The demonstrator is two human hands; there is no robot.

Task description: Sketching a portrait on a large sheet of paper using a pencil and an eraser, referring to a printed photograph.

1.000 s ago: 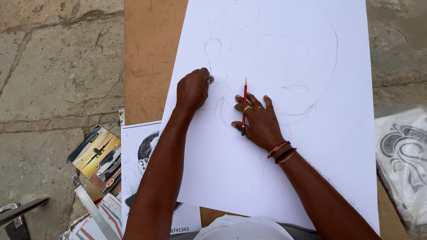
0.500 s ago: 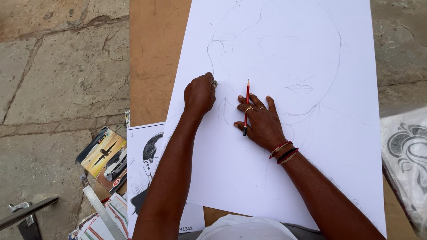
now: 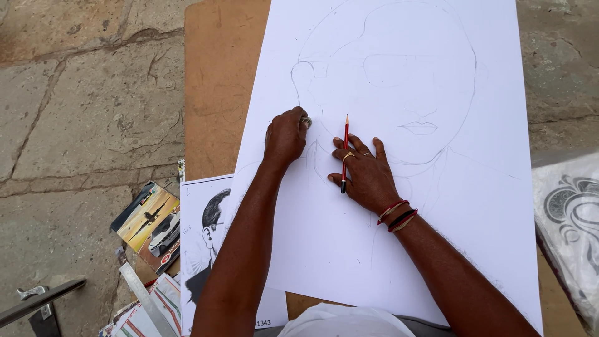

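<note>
Pinching an eraser (image 3: 305,122), left hand (image 3: 284,138) rubs white paper (image 3: 474,206); right hand (image 3: 365,175) grips red pencil (image 3: 344,153).

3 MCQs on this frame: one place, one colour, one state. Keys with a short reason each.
1. Where does the printed portrait sheet lie?
A. On top of the drawing
B. Left of the white drawing paper, partly under it
C. At the frame's right edge

2. What colour is the pencil?
A. Red
B. Green
C. Yellow

3. How is the right hand placed?
A. Lifted off the paper
B. Clenched in a fist
C. Flat on the paper, pencil between its fingers

Key: 1 B, it shows beside the left forearm; 2 A, red shaft, dark tip; 3 C, fingers spread. The left hand pinches a small eraser-like item.
</note>
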